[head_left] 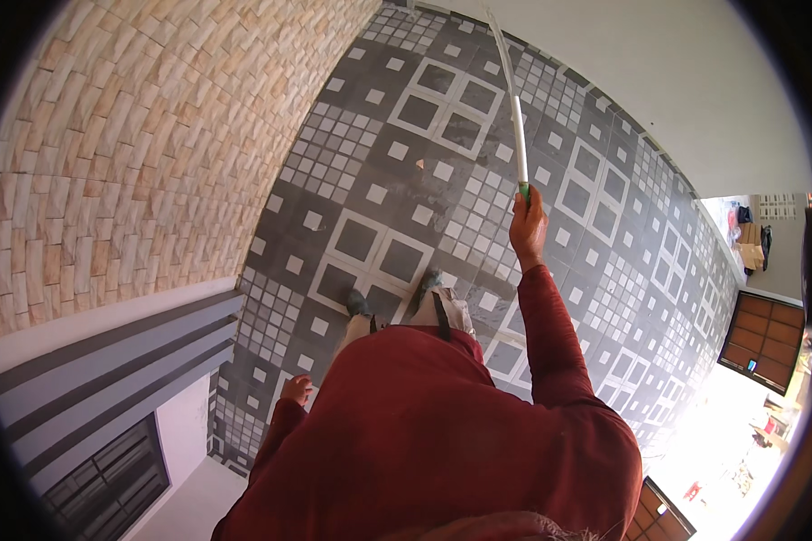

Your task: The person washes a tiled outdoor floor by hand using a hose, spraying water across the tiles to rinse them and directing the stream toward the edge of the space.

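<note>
Ideally, steer the long, slim white pole, upper centre, smoothly, right hand clasping its green end, left hand loosely curled, seemingly empty.

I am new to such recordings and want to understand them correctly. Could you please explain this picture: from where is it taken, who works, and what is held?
There is no machine here: a person uses two bare hands. The one picture comes from the left of two wide fisheye cameras worn on the head, looking down, so straight edges bend near the rim. Picture left is also the person's left.

The right hand reaches forward, gripping the green end of a long white pole. The left hand hangs beside the body, with nothing visible in it.

Below is a grey-and-white patterned floor. A small tan bit lies on it; I cannot tell what it is.
</note>
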Tool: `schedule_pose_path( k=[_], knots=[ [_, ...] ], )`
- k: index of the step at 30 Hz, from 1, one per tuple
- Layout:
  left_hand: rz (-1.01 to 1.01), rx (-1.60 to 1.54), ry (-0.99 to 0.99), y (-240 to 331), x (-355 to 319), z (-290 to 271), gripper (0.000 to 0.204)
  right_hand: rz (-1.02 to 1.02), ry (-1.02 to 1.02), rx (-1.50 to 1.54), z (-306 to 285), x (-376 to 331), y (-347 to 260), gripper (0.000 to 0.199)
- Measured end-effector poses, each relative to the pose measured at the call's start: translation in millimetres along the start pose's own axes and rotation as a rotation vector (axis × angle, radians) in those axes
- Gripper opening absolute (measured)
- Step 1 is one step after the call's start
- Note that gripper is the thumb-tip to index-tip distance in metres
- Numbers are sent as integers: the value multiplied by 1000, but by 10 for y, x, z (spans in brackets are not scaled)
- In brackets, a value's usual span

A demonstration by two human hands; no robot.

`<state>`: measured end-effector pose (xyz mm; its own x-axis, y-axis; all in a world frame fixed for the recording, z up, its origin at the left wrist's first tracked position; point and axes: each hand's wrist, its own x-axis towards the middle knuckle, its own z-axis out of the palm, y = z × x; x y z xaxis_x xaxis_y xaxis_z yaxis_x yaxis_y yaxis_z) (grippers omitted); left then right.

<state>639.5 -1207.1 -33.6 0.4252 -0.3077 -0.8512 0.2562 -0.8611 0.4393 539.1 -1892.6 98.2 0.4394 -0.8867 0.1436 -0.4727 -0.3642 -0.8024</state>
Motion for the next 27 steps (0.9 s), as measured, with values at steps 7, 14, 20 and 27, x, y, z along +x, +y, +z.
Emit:
schedule_pose_path(
  k=[7,14,20,27],
  knots=[
    [-218,-365,191,442,-39,-113,35,1,58,2,-25,170,147,29],
    [-126,-297,282,927,37,-265,45,73,29,11,-105,80,29,34],
    [-183,-302,240,813,-43,-184,40,137,-30,-4,-137,-86,86,36],
    [-220,-392,155,241,-75,29,33,149,-100,18,-163,-234,122,37]
  ],
)
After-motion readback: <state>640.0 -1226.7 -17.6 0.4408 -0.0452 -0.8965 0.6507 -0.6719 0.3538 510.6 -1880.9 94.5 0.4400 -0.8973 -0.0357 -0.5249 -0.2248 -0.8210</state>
